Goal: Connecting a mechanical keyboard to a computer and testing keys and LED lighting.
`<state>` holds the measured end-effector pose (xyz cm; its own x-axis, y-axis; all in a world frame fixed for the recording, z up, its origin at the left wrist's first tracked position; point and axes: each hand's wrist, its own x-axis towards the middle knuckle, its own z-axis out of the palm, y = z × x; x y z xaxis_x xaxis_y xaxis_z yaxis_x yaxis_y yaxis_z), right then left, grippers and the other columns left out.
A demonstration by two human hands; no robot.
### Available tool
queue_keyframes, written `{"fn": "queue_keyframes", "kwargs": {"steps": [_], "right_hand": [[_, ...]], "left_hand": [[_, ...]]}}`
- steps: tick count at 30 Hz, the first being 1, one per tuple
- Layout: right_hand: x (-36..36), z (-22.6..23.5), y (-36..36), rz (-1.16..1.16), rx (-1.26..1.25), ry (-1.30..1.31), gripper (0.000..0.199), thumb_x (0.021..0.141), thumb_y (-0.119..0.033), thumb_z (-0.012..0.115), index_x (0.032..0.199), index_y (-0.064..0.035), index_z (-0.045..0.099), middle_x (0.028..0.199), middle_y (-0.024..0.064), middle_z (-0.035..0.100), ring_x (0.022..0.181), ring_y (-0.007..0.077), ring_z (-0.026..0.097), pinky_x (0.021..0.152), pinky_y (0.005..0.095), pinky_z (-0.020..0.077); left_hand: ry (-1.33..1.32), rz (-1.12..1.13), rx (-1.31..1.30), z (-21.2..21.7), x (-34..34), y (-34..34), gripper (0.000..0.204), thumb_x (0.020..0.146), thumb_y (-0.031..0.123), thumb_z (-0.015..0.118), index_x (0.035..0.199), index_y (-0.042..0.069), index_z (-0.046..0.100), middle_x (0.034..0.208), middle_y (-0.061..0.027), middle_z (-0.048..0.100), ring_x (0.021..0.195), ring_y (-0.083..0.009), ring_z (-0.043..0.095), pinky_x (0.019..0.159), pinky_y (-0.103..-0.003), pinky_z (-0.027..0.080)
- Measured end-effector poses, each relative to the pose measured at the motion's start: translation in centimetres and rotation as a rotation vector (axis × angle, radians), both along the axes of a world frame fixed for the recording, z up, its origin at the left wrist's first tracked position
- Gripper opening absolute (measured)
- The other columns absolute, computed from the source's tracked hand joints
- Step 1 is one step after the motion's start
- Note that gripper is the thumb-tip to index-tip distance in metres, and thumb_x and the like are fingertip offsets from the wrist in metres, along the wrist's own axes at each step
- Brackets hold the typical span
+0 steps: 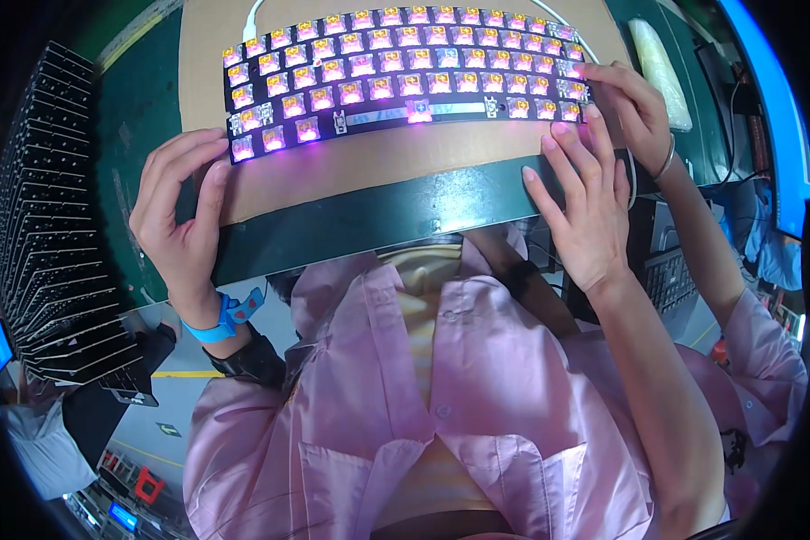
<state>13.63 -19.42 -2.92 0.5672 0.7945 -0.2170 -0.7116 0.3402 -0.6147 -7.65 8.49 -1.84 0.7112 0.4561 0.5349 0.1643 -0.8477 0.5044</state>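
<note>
A mechanical keyboard without keycaps (382,88) lies on a sheet of cardboard, its clear switches glowing pink and orange. At its left end, my left hand (178,198) has thumb and fingertips against the lower corner, with a gap between them. A blue strap circles that wrist. My right hand (585,198) spreads its fingers at the lower right edge, some fingertips touching the board. Beside it, a co-worker's hand (634,112) wearing a bracelet reaches in from the right, fingertips on the keyboard's right end. A white cable (250,25) leads off the top left.
The cardboard (333,171) covers part of a green table (360,220). To the left stands a tall rack of black circuit boards (58,216). A clear plastic-wrapped roll (659,72) lies at the right. Farther right are a monitor (765,117) and another keyboard (670,279).
</note>
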Motion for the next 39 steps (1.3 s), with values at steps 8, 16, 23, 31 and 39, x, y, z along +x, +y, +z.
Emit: {"fn": "queue_keyframes", "kwargs": {"steps": [8, 16, 23, 31, 39], "right_hand": [[-0.13, -0.54, -0.08, -0.151, 0.297, 0.568, 0.06, 0.092, -0.053, 0.02, 0.144, -0.024, 0.016, 0.143, 0.0071, 0.027, 0.136, 0.02, 0.019, 0.112, 0.0458, 0.0106], [-0.19, -0.46, 0.09, -0.114, 0.253, 0.444, 0.057, 0.092, -0.049, 0.021, 0.144, -0.0249, 0.017, 0.142, 0.007, 0.027, 0.135, 0.0208, 0.021, 0.112, 0.0448, 0.0119], [-0.17, -0.38, 0.3, -0.063, 0.228, 0.338, 0.056, 0.093, -0.046, 0.022, 0.143, -0.0231, 0.018, 0.141, 0.0074, 0.028, 0.134, 0.0206, 0.022, 0.111, 0.0434, 0.014], [-0.15, -0.47, 0.22, -0.032, 0.205, 0.257, 0.054, 0.093, -0.043, 0.023, 0.143, -0.0211, 0.019, 0.139, 0.0078, 0.029, 0.133, 0.0204, 0.024, 0.11, 0.0418, 0.0164], [-0.02, -0.4, 0.22, -0.007, 0.194, 0.209, 0.052, 0.094, -0.039, 0.025, 0.142, -0.019, 0.02, 0.138, 0.0083, 0.031, 0.132, 0.0202, 0.025, 0.109, 0.0402, 0.0188]], "left_hand": [[-0.002, -0.015, -0.005, 0.07, -0.06, 0.01, 0.012, 0.076, 0.0, 0.065, 0.088, -0.001, 0.065, 0.091, -0.0109, 0.066, 0.089, -0.0229, 0.061, 0.078, -0.03, 0.047], [-0.006, -0.003, 0.006, -0.17, -0.17, 0.12, 0.014, 0.075, -0.001, 0.065, 0.089, 0.0, 0.065, 0.092, -0.0108, 0.066, 0.089, -0.0231, 0.061, 0.079, -0.03, 0.046], [-0.006, -0.001, 0.004, -0.23, -0.26, 0.21, 0.014, 0.075, 0.0, 0.066, 0.089, 0.0, 0.065, 0.092, -0.0108, 0.066, 0.09, -0.0237, 0.061, 0.08, -0.031, 0.046], [-0.01, -0.007, 0.011, -0.27, -0.27, 0.28, 0.013, 0.075, 0.001, 0.066, 0.089, 0.0, 0.066, 0.092, -0.0105, 0.066, 0.09, -0.0234, 0.061, 0.081, -0.031, 0.046], [-0.005, -0.006, 0.008, -0.22, -0.24, 0.19, 0.013, 0.075, 0.001, 0.066, 0.088, 0.0, 0.065, 0.091, -0.0105, 0.066, 0.09, -0.0235, 0.061, 0.081, -0.031, 0.046]]}}
